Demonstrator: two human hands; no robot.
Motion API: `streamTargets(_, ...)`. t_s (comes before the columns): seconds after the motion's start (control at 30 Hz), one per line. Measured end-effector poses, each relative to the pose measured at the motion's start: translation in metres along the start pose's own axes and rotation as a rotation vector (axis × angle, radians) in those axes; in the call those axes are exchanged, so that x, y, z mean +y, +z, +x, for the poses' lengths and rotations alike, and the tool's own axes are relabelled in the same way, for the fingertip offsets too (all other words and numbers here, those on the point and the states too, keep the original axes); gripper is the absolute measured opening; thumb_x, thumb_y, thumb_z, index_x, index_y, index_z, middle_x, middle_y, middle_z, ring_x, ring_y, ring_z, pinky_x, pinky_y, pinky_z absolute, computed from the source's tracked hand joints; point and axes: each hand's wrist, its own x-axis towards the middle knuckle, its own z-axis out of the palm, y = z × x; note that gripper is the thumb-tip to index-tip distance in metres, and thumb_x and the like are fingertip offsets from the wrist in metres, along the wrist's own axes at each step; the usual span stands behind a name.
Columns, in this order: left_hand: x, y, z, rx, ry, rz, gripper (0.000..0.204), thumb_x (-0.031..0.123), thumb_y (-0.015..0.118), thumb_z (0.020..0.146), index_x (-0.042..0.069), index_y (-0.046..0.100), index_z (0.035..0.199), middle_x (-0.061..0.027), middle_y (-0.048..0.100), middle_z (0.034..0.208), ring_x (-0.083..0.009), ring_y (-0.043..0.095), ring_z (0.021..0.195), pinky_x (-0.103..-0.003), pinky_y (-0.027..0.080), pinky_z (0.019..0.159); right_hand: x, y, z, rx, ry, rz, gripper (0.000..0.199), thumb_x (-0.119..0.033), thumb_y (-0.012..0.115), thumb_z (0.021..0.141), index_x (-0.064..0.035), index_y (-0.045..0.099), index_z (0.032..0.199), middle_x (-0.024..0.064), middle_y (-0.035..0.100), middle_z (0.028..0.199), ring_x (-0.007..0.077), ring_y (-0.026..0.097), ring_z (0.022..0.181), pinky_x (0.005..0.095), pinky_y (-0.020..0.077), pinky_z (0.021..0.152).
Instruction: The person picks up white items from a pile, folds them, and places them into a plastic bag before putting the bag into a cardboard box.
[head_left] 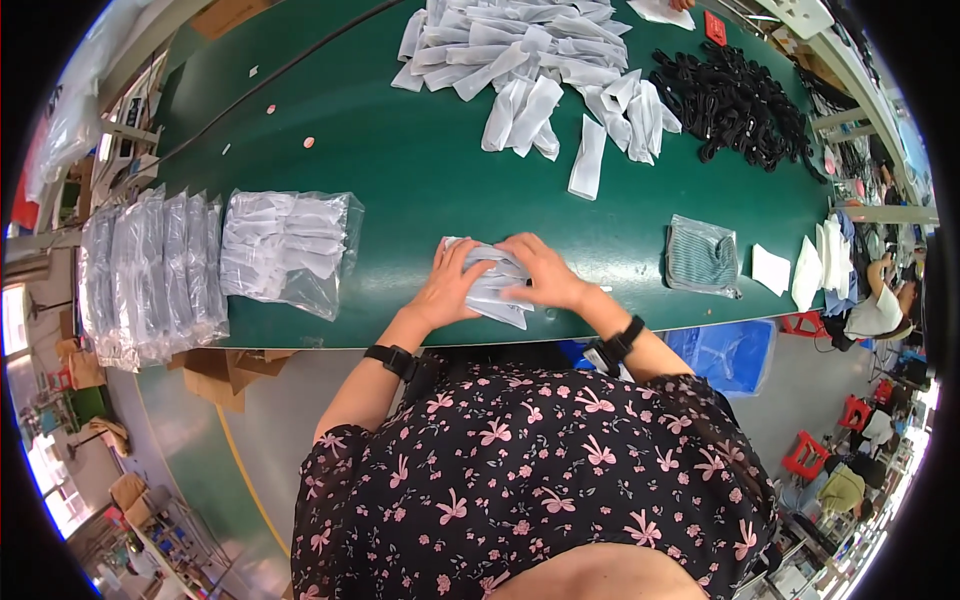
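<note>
Near the table's front edge, a small stack of white paper-like packets (497, 290) lies between my hands. My left hand (447, 290) grips the stack's left side, fingers curled over the top. From the right, my right hand (548, 277) closes on the same packets, its thumb and fingers pressed against them. What lies beneath the stack is hidden. To the left is a clear plastic bag (350, 235) filled with similar white packets. A single white packet (588, 158) lies farther off, in front of a large heap of them (520, 45).
Several filled clear bags (150, 270) stand in a row at the left. A pile of black cords (735, 105) covers the far right. A striped dark pouch (702, 257) and white sheets (770, 270) lie to the right. Below the edge is a blue bin (735, 355).
</note>
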Motion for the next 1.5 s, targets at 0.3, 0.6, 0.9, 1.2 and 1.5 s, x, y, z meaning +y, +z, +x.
streamTargets(0.3,-0.011,0.015,0.000,0.126,0.048,-0.143,0.089,0.016,0.086,0.052,0.004,0.039,0.126,-0.0199,0.036,0.132,-0.0401,0.035,0.126,-0.048,0.032,0.106,-0.031,0.022,-0.017,-0.005,-0.016,-0.337,0.098,-0.035,0.080,0.063,-0.0048,0.030,0.142,0.0281,0.031,0.135,0.0466,0.033,0.123,0.0535,0.0266,0.106)
streamTargets(0.6,-0.017,0.015,-0.001,0.145,0.042,-0.145,0.085,0.015,0.086,0.053,0.004,0.039,0.123,-0.0184,0.037,0.132,-0.0398,0.036,0.124,-0.048,0.033,0.104,-0.022,0.034,-0.011,0.050,-0.060,-0.447,0.091,-0.023,0.076,0.062,-0.0050,0.034,0.140,0.0263,0.041,0.123,0.0424,0.042,0.108,0.0507,0.0344,0.094)
streamTargets(0.9,0.014,-0.068,-0.072,0.619,-0.390,0.279,0.065,0.032,0.079,0.064,0.008,0.054,0.119,-0.0144,0.045,0.120,-0.0369,0.040,0.117,-0.051,0.034,0.095,-0.021,0.036,0.005,0.105,-0.005,-0.251,0.083,-0.018,0.076,0.065,-0.0031,0.038,0.138,0.0247,0.046,0.116,0.0406,0.047,0.105,0.0454,0.0394,0.093)
streamTargets(1.2,-0.038,-0.071,-0.138,0.770,-0.809,0.352,0.023,0.008,0.067,0.076,0.004,0.054,0.094,-0.0105,0.054,0.088,-0.0286,0.054,0.085,-0.040,0.042,0.076,-0.063,0.071,0.113,-0.239,-0.046,0.421,0.075,-0.027,0.075,0.075,0.0012,0.041,0.135,0.0204,0.051,0.116,0.0310,0.051,0.108,0.0356,0.0408,0.094)
streamTargets(1.5,-0.028,-0.096,-0.137,1.134,-0.817,-0.098,0.008,-0.002,0.055,0.083,0.001,0.049,0.088,-0.0119,0.050,0.079,-0.0275,0.054,0.069,-0.031,0.043,0.061,-0.093,0.125,0.200,-0.495,-0.018,0.387,0.075,-0.036,0.073,0.074,0.0003,0.044,0.133,0.0244,0.056,0.113,0.0340,0.055,0.107,0.0358,0.0420,0.094)
